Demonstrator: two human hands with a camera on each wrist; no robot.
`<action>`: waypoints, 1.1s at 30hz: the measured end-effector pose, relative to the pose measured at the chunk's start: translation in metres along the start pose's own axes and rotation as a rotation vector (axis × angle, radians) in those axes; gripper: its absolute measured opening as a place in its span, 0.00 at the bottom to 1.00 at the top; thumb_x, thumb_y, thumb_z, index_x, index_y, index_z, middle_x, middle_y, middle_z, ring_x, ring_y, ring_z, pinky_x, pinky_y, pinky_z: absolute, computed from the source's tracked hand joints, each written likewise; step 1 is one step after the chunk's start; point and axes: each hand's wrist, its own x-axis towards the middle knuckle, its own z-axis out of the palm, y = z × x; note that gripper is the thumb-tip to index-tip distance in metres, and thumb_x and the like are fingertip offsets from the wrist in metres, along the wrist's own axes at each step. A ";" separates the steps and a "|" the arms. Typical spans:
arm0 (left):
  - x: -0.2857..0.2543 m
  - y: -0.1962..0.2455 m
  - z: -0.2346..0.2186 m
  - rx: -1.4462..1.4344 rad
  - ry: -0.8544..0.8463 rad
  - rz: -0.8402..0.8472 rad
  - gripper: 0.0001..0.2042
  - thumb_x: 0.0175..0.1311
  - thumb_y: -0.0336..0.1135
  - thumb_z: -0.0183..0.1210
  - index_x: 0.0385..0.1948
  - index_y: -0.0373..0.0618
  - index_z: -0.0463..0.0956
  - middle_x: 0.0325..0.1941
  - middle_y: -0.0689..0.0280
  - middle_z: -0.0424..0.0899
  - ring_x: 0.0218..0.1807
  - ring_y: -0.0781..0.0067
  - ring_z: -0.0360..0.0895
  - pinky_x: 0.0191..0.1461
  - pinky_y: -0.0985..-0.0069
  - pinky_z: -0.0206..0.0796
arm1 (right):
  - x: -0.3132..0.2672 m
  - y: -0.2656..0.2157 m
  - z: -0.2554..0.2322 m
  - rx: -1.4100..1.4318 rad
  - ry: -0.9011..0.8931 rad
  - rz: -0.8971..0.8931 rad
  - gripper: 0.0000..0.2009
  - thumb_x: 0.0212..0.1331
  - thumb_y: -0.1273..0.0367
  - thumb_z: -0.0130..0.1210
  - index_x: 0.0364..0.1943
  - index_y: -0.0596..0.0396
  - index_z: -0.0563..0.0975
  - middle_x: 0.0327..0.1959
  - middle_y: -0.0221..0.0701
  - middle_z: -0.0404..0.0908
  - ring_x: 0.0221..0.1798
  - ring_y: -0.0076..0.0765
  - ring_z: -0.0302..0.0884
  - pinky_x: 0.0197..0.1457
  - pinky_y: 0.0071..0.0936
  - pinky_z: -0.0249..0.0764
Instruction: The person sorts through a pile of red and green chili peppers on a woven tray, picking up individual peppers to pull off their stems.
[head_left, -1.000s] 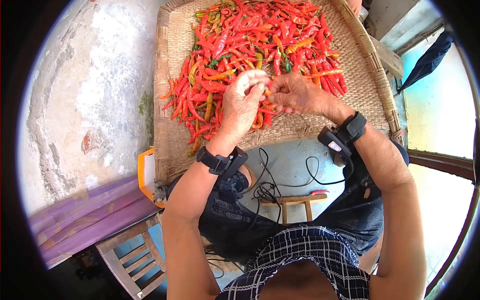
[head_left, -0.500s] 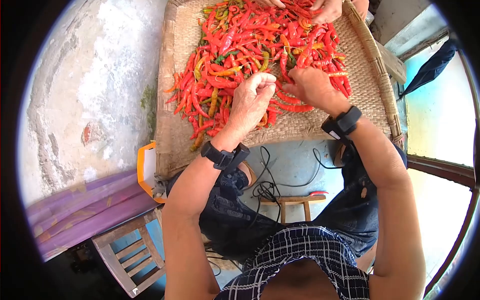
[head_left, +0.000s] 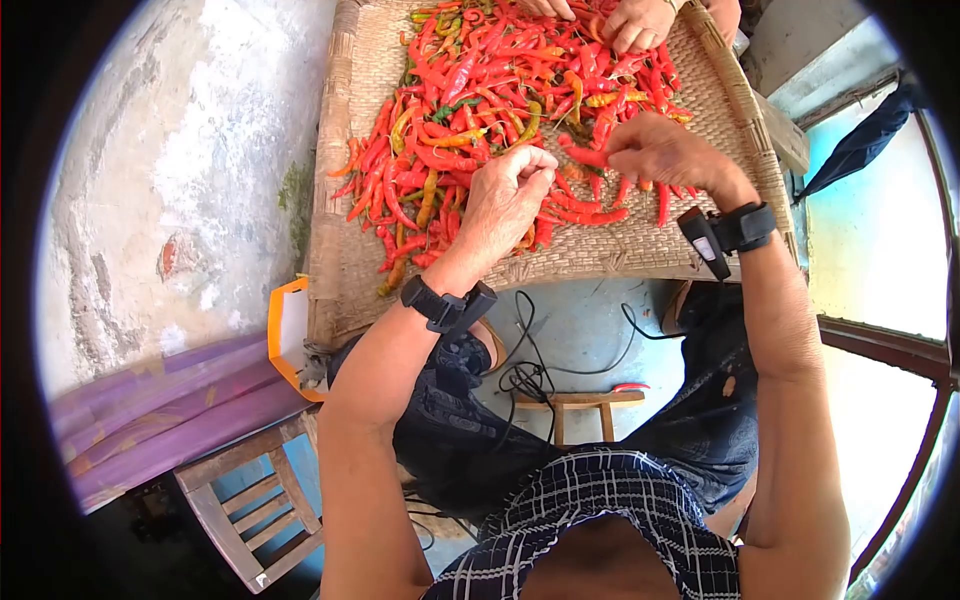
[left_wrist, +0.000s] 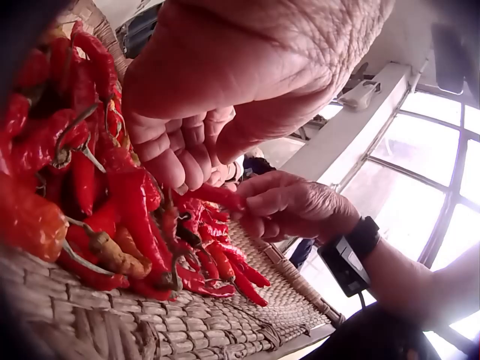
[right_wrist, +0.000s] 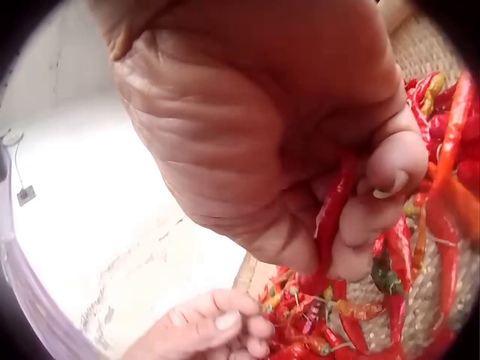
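Note:
A heap of red chili peppers [head_left: 480, 90], with some orange and green ones, is spread over a woven tray [head_left: 610, 262]. My right hand [head_left: 670, 158] holds a red chili pepper [head_left: 583, 152] just above the heap's near right side. In the right wrist view that chili [right_wrist: 335, 210] lies between the thumb and the curled fingers. Nothing shows in my left hand [head_left: 508, 195], which hovers over the near edge of the heap with its fingers loosely curled. In the left wrist view its thumb stands apart from the fingers [left_wrist: 180, 150].
Another person's hands [head_left: 640, 22] reach into the far side of the heap. A wooden stool [head_left: 580, 400] bearing one red chili and black cables [head_left: 530, 380] are below the tray. A slatted wooden chair [head_left: 255, 500] stands at left, beside the wall.
My right hand leaves my left, dips to the heap and now comes up to the right with a red chili. The other person's hands come into view at the far side.

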 end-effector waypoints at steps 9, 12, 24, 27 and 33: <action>-0.002 0.003 0.001 0.044 -0.009 -0.031 0.10 0.63 0.34 0.53 0.40 0.39 0.76 0.30 0.69 0.80 0.33 0.83 0.75 0.36 0.83 0.67 | 0.009 0.037 -0.008 -0.037 0.947 0.004 0.20 0.58 0.65 0.57 0.52 0.61 0.72 0.26 0.36 0.81 0.28 0.32 0.79 0.33 0.29 0.75; -0.001 0.003 0.002 0.043 -0.013 -0.031 0.09 0.63 0.34 0.53 0.39 0.39 0.77 0.30 0.69 0.80 0.33 0.83 0.75 0.36 0.83 0.67 | 0.016 0.027 0.013 -0.102 0.845 -0.074 0.13 0.55 0.69 0.58 0.43 0.59 0.77 0.28 0.41 0.81 0.30 0.42 0.80 0.35 0.34 0.76; -0.005 0.009 0.001 0.093 -0.025 0.035 0.08 0.62 0.31 0.54 0.37 0.37 0.77 0.30 0.66 0.82 0.34 0.82 0.77 0.38 0.80 0.68 | 0.013 0.018 -0.017 0.200 0.968 -0.199 0.08 0.59 0.73 0.54 0.41 0.56 0.79 0.24 0.24 0.77 0.27 0.14 0.69 0.31 0.16 0.67; -0.004 0.006 0.004 0.096 -0.024 0.051 0.08 0.61 0.31 0.54 0.37 0.37 0.77 0.30 0.65 0.82 0.34 0.82 0.77 0.38 0.80 0.68 | 0.007 0.034 -0.034 0.022 1.070 -0.174 0.10 0.60 0.72 0.54 0.46 0.55 0.77 0.30 0.24 0.77 0.30 0.18 0.71 0.34 0.18 0.68; -0.005 0.006 0.006 0.098 -0.032 0.049 0.08 0.61 0.31 0.54 0.37 0.37 0.77 0.29 0.65 0.82 0.32 0.81 0.76 0.37 0.79 0.68 | 0.003 0.024 0.013 -0.779 0.734 -0.248 0.09 0.51 0.70 0.56 0.37 0.53 0.77 0.28 0.34 0.78 0.37 0.42 0.76 0.42 0.34 0.76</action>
